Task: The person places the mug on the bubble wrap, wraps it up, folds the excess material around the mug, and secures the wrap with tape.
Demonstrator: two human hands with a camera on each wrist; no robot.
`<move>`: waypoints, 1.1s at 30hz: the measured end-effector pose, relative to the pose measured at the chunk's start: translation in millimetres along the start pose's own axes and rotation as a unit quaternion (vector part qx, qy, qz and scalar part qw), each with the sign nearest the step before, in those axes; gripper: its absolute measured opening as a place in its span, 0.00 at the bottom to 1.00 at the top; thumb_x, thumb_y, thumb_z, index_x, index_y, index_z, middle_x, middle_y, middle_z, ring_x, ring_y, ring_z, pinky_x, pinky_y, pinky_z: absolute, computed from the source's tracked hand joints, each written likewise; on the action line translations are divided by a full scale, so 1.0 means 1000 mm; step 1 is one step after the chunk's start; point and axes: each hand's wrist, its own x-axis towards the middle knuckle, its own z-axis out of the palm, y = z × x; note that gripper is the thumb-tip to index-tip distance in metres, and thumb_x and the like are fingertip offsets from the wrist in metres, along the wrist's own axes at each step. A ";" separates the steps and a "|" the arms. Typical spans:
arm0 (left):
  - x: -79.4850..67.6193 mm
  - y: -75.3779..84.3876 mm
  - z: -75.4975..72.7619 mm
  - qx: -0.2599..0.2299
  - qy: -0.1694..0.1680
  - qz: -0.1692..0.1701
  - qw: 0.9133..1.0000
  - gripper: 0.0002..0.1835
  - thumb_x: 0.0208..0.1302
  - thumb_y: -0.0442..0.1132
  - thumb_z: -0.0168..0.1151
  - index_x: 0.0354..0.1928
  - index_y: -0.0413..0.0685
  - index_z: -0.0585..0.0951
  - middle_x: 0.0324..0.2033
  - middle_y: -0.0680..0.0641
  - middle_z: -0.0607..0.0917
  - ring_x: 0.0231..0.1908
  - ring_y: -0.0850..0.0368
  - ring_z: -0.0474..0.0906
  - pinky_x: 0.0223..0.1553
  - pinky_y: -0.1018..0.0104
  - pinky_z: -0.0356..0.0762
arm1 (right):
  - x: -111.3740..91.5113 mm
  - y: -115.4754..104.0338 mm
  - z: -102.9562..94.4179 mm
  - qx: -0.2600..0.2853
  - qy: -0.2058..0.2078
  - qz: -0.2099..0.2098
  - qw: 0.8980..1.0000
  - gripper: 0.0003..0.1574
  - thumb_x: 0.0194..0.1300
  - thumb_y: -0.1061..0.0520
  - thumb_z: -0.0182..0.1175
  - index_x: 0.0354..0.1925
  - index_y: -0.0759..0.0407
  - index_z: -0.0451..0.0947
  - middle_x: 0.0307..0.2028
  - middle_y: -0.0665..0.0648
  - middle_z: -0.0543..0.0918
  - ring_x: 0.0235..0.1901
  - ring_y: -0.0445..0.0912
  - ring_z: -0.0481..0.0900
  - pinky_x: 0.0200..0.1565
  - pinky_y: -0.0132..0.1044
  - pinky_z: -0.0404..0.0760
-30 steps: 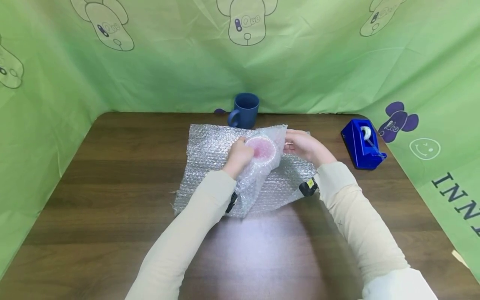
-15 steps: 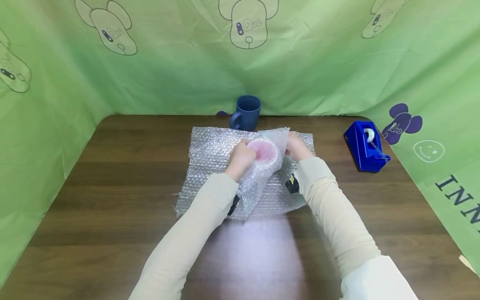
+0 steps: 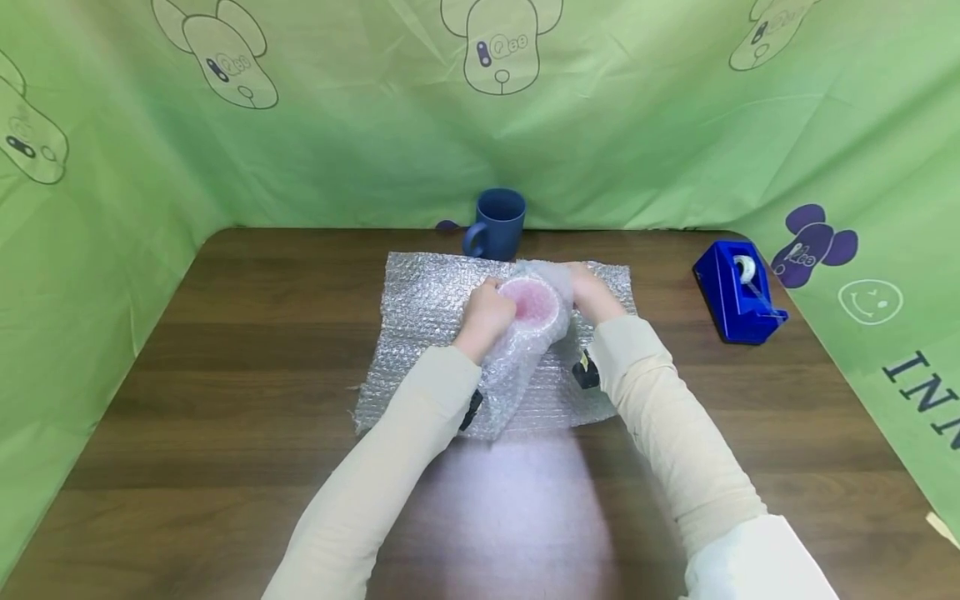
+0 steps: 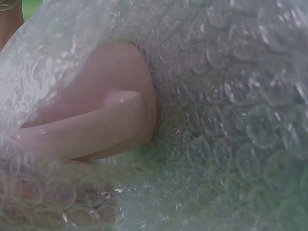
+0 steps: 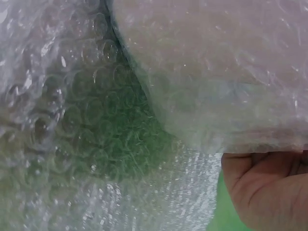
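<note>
A pink mug (image 3: 530, 302) stands amid bubble wrap (image 3: 423, 300) on the table; part of the sheet is folded up around it. Through the clear film, the left wrist view shows the mug's handle (image 4: 91, 125). My left hand (image 3: 486, 317) grips the mug's left side together with the wrap. On the far right side, my right hand (image 3: 591, 293) holds the raised part of the wrap against the mug, its fingertips hidden. The right wrist view has this hand (image 5: 269, 192) under the film's edge.
Just behind the wrap stands a blue mug (image 3: 501, 225), handle to the left. A blue tape dispenser (image 3: 738, 292) with a roll of clear tape sits at the right. Green printed cloth (image 3: 360, 150) rises along the wooden table's (image 3: 225, 375) back and sides.
My right hand has moved in leftward, from open beside the wrap to gripping its raised edge. That edge now lies closer round the pink mug. My left hand keeps its hold.
</note>
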 end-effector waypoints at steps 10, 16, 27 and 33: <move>0.000 0.000 0.001 0.007 -0.002 0.008 1.000 0.29 0.61 0.35 0.52 0.67 0.51 0.68 0.63 0.44 0.75 0.60 0.43 0.73 0.60 0.51 0.70 | -0.021 -0.017 0.001 -0.072 -0.003 0.011 0.997 0.36 0.71 0.41 0.46 0.65 0.64 0.67 0.67 0.66 0.67 0.66 0.58 0.65 0.65 0.48 0.69; -0.001 0.001 0.000 0.009 -0.001 0.008 1.000 0.29 0.61 0.35 0.52 0.66 0.51 0.68 0.62 0.44 0.75 0.60 0.43 0.72 0.60 0.50 0.69 | -0.023 -0.015 -0.001 -0.096 -0.016 0.010 0.995 0.37 0.73 0.39 0.42 0.64 0.64 0.68 0.67 0.65 0.68 0.67 0.59 0.64 0.67 0.51 0.64; -0.001 -0.004 -0.002 -0.020 -0.006 0.017 1.000 0.29 0.59 0.33 0.52 0.66 0.50 0.69 0.61 0.43 0.77 0.56 0.43 0.75 0.56 0.52 0.73 | -0.035 -0.021 0.001 -0.140 -0.028 -0.011 0.990 0.37 0.75 0.39 0.34 0.59 0.66 0.71 0.61 0.68 0.73 0.64 0.59 0.68 0.67 0.53 0.64; 0.001 -0.007 -0.002 -0.038 -0.014 0.033 0.999 0.30 0.58 0.29 0.50 0.65 0.47 0.68 0.60 0.41 0.77 0.53 0.44 0.75 0.53 0.55 0.75 | -0.039 -0.022 0.005 -0.142 -0.030 -0.021 0.989 0.34 0.76 0.41 0.32 0.46 0.66 0.73 0.52 0.68 0.76 0.56 0.57 0.73 0.64 0.52 0.68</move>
